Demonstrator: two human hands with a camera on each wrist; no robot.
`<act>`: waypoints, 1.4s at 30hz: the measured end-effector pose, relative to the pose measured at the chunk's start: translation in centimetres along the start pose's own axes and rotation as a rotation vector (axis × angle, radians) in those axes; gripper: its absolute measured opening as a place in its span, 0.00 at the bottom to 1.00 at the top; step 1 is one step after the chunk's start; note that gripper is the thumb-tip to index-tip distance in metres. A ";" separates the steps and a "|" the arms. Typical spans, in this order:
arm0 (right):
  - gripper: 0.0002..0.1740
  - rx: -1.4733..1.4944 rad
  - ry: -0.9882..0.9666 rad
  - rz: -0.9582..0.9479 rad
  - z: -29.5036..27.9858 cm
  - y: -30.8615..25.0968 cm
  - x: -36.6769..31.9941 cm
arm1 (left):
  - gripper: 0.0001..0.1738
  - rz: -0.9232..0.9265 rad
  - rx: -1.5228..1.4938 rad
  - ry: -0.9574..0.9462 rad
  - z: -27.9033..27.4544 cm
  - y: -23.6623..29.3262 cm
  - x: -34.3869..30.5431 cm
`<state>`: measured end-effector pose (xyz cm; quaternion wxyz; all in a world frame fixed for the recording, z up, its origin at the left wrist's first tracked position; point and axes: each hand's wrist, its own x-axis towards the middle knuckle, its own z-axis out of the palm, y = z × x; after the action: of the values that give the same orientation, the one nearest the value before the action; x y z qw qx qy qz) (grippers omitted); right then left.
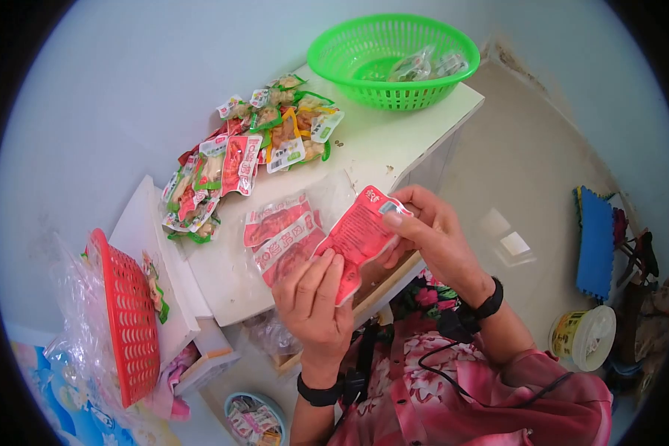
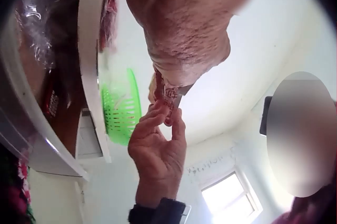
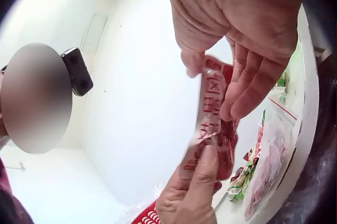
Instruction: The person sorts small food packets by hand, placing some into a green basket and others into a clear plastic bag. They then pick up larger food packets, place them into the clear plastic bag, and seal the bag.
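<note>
A red printed packet (image 1: 358, 234) is held between both hands above the table's front edge. The left hand (image 1: 316, 308) pinches its lower end, with fingers over the printed side; in the right wrist view that thumb lies on the packet (image 3: 213, 105). The right hand (image 1: 442, 241) grips the upper end, thumb on top and fingers beneath. Behind the held packet, a clear bag with red packets (image 1: 279, 230) lies on the white table (image 1: 227, 279). In the left wrist view the right hand (image 2: 158, 155) holds the packet's far end.
Mixed snack packets (image 1: 238, 160) are piled at the table's back left. A green basket (image 1: 394, 97) with clear packets stands at the back right. A red basket (image 1: 130, 320) is at the left. A tub (image 1: 583, 338) and a small bin (image 1: 254, 420) stand on the floor.
</note>
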<state>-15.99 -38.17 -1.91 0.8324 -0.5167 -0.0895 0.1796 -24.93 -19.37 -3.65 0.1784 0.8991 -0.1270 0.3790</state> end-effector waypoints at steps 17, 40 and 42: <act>0.13 -0.360 -0.030 0.004 -2.2 -0.2 0.4 | 0.12 -0.831 -1.268 -0.089 1.1 -2.3 -0.7; 0.13 -0.215 -0.115 0.103 -1.9 1.7 0.5 | 0.13 -0.816 -0.951 -0.085 0.3 -2.3 -0.8; 0.11 -0.194 -0.126 0.114 -1.6 1.8 0.4 | 0.14 -0.800 -0.919 -0.052 0.3 -1.6 -0.3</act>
<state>-15.50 -38.61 -4.22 0.7597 -0.5866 -0.1290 0.2490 -24.36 -18.00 -4.43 0.6736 0.7170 0.0658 0.1668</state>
